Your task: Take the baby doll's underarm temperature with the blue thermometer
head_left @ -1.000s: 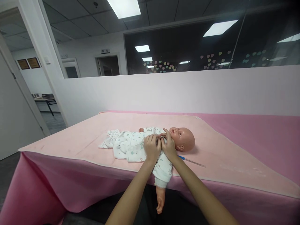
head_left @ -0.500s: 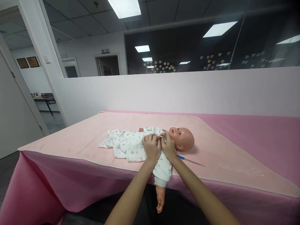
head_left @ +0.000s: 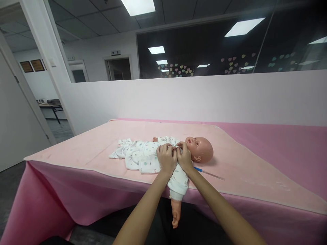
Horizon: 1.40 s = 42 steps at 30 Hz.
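near edge: the doll's arm (head_left: 175, 212), in its sleeve, hangs down over the front edge of the surface (head_left: 281, 146), with its bare hand pointing at the floor.
left hand: your left hand (head_left: 166, 159) lies on the doll's chest, its grip pinched together on the cloth of the garment (head_left: 139, 157).
right hand: your right hand (head_left: 184, 157) touches the left one, its grip also closed on the garment just under the chin.
doll: the doll (head_left: 203, 149) lies on its back near the front edge, head to your right and legs to your left.
progress: the garment looks to be on the body, legs and near arm. what seems left is the opening at the chest, which is hidden under your fingers, so you cannot tell if it is closed.
stick: a thin blue-tipped stick (head_left: 209, 174) lies just beside the doll's head, apart from both hands.
blanket: a pale pink blanket (head_left: 97, 146) lies under the doll.
far: a pale partition (head_left: 204, 98) stands behind, with heart stickers (head_left: 178, 69) on dark glass above it.
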Each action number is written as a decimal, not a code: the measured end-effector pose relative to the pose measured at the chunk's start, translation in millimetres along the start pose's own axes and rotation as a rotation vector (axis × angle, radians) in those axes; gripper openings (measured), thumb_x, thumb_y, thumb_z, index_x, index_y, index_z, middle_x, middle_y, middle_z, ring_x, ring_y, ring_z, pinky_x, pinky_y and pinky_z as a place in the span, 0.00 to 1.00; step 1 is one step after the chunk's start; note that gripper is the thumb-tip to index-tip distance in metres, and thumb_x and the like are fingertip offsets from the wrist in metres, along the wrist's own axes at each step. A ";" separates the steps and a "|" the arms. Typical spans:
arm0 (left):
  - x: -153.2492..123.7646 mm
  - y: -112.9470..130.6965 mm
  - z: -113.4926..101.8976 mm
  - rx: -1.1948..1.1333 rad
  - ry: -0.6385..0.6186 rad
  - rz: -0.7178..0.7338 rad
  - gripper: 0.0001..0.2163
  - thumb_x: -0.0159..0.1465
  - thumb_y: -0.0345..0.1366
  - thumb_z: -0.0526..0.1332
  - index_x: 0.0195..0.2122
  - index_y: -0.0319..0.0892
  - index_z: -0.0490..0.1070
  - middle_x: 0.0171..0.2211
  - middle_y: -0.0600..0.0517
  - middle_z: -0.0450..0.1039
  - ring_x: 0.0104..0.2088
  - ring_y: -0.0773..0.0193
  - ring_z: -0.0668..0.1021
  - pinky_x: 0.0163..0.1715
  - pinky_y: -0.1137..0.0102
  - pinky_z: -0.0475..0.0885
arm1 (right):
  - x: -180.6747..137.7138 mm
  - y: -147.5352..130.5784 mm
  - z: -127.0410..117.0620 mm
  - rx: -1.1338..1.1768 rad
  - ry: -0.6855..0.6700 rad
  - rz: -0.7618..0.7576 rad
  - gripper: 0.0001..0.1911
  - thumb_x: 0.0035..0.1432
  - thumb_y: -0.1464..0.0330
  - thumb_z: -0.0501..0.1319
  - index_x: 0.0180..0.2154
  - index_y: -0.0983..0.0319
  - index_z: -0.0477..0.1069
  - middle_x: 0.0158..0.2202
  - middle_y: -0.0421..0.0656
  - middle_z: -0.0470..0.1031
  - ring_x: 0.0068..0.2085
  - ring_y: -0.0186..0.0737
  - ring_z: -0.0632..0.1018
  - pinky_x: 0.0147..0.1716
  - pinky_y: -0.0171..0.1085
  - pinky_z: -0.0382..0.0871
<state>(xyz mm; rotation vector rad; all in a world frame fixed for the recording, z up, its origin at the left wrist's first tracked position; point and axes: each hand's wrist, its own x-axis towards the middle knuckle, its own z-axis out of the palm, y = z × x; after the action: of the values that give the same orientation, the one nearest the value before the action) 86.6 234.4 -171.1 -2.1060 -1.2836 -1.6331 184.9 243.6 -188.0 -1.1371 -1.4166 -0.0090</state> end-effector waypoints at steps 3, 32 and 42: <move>0.3 -0.5 0.2 -0.008 -0.012 0.011 0.04 0.58 0.32 0.56 0.30 0.44 0.70 0.35 0.53 0.70 0.39 0.63 0.70 0.45 0.64 0.58 | -0.1 2.3 0.7 -0.014 0.011 0.007 0.07 0.55 0.71 0.49 0.37 0.61 0.61 0.35 0.45 0.70 0.37 0.40 0.73 0.39 0.41 0.67; -0.6 0.8 0.0 0.067 -0.062 -0.001 0.08 0.59 0.33 0.54 0.37 0.45 0.70 0.36 0.51 0.71 0.39 0.62 0.70 0.44 0.64 0.59 | 1.0 -3.1 -3.3 -0.006 0.038 -0.057 0.11 0.58 0.69 0.47 0.36 0.62 0.66 0.35 0.45 0.72 0.39 0.40 0.72 0.40 0.40 0.66; 0.6 -2.2 -2.9 -0.114 0.055 -0.128 0.18 0.53 0.24 0.51 0.44 0.42 0.66 0.36 0.50 0.71 0.38 0.61 0.71 0.43 0.65 0.61 | 0.5 -4.1 -2.8 0.045 0.076 -0.046 0.10 0.59 0.68 0.45 0.39 0.61 0.63 0.38 0.46 0.71 0.42 0.40 0.72 0.43 0.42 0.66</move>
<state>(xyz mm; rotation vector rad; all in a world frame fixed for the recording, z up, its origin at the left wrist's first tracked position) 82.9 234.3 -170.2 -2.0640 -1.3646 -1.8448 184.7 240.0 -184.5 -1.0562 -1.3689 -0.0521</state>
